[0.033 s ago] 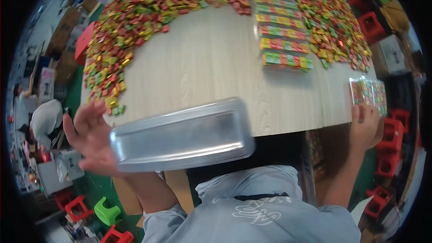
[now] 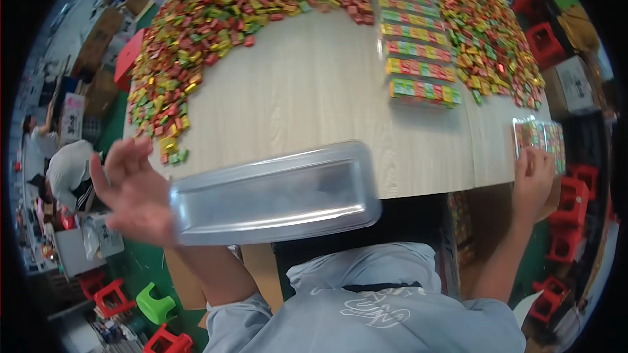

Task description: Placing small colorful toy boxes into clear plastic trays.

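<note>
An empty clear plastic tray [image 2: 275, 193], long and rectangular with rounded corners, hangs tilted in front of me by the table's near edge. Its left end overlaps the palm of my left hand [image 2: 134, 193], whose fingers are spread and slightly blurred. Whether the palm supports the tray or only lies beside it, I cannot tell. At the table's right edge, my right hand [image 2: 533, 173] has its fingers closed at the near side of a clear tray filled with small wrapped candies [image 2: 543, 137]. The fingertips are partly hidden there.
Loose red, yellow and green wrapped candies [image 2: 196, 42] form a heap along the table's [image 2: 288, 91] far and left sides. More candies [image 2: 487, 42] lie at the right. Between them runs a row of filled clear trays [image 2: 424, 93]. Red stools [image 2: 568, 199] and cartons stand around.
The whole view has shifted slightly, so the table and candies sit a little farther right. The empty tray also appears slightly farther right. Neither hand's grip has visibly changed.
</note>
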### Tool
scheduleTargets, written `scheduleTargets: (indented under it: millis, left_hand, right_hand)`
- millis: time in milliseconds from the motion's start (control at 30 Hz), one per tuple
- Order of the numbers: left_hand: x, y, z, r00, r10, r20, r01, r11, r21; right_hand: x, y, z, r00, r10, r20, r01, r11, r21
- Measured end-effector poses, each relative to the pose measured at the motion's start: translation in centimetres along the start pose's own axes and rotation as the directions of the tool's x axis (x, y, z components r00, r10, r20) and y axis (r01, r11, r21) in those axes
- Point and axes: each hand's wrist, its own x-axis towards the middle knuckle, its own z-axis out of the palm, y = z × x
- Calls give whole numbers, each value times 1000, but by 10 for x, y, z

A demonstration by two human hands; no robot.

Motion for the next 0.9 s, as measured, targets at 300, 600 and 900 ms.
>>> scheduleTargets:
  millis: [300,600,900]
  left_hand:
    - [97,-156,71,814,-170,556,-442,441,781]
    - [59,-229,70,678,-405,614,-555,266,788]
    - [22,-168,49,415,-502,759,-444,616,650]
  right_hand:
    - [131,-220,-12,821,-512,-252,562,649,512]
    - [130,-317,22,700,-708,-97,522,414,746]
    - [109,-358,86,661,-712,235,319,551,771]
